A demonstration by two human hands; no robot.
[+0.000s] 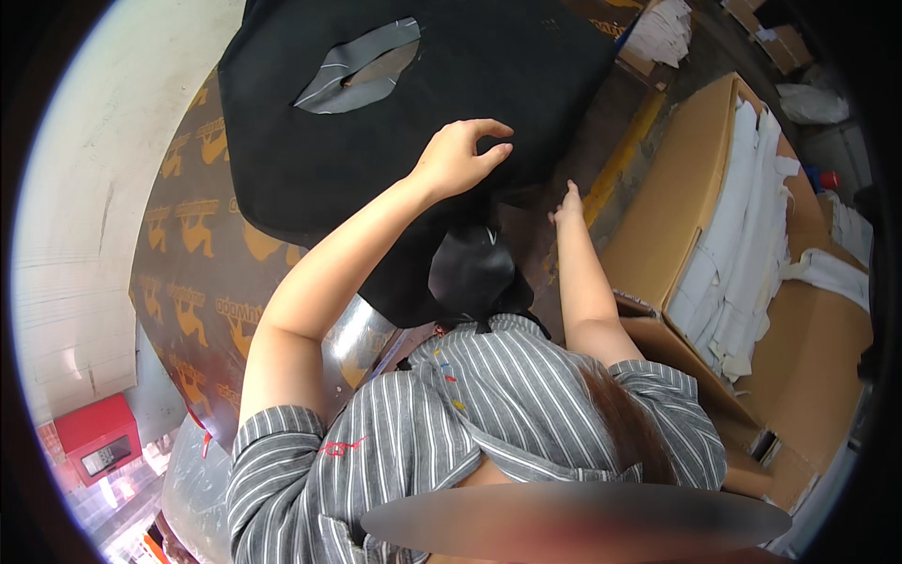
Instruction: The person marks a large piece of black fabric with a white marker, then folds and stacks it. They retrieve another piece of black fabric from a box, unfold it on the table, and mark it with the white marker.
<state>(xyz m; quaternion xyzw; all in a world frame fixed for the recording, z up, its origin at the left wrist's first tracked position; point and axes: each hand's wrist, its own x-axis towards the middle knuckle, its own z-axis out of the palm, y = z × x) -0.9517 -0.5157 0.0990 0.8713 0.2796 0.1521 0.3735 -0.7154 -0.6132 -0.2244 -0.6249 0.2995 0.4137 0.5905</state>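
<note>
A large sheet of black material (404,117) covers most of the work surface in front of me. Near its far left part is a leaf-shaped opening edged with grey flaps (385,86). My left hand (465,155) is over the middle of the sheet, thumb and forefinger curved apart with nothing between them. Whether it touches the sheet I cannot tell. Farther right, beside the sheet's edge, my right hand (567,205) has a finger stretched out and looks empty; its other fingers are partly hidden. Close to my body hangs a smooth, dark grey rounded piece (472,273).
The brown patterned board (193,235) shows at the left under the sheet. At the right, a large open cardboard box (681,188) holds a stack of white cloth pieces (733,254). A red device with a display (97,437) is at the lower left.
</note>
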